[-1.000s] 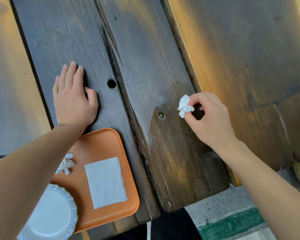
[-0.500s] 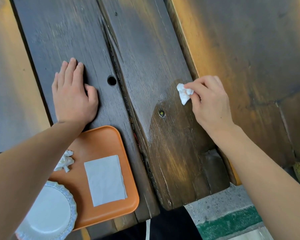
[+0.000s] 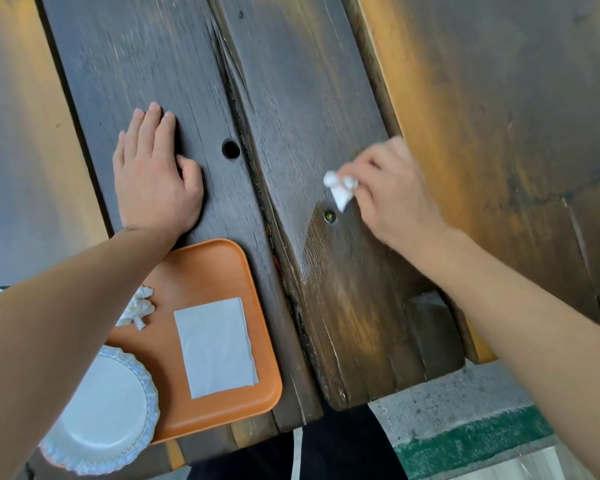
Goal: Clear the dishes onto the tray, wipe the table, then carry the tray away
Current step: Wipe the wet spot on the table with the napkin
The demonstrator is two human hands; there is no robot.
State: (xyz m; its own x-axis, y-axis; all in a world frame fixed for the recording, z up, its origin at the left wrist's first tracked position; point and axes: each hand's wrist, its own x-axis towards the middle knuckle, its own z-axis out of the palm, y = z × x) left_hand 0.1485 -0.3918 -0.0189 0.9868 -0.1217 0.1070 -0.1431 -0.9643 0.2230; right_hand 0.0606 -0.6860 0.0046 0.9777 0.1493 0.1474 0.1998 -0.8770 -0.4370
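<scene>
Right hand (image 3: 392,195) has slid its tissue wad (image 3: 340,188) back toward the screw hole (image 3: 329,215).
Its fingers pinch the wad; left hand (image 3: 153,178) lies flat, fingers together, on the tabletop (image 3: 291,81) beyond the orange tray (image 3: 222,403).

An orange plastic tray (image 3: 219,407) lies at the near edge of the dark wooden plank table (image 3: 291,81). On it, a crumpled white tissue (image 3: 140,306) lies left of a flat white paper napkin (image 3: 217,346), and a white scallop-rimmed plate (image 3: 101,410) overhangs its near left corner. The left hand (image 3: 153,178) rests flat just beyond the tray, and the right hand (image 3: 392,195), well to its right, pinches a small white tissue wad (image 3: 340,188).
</scene>
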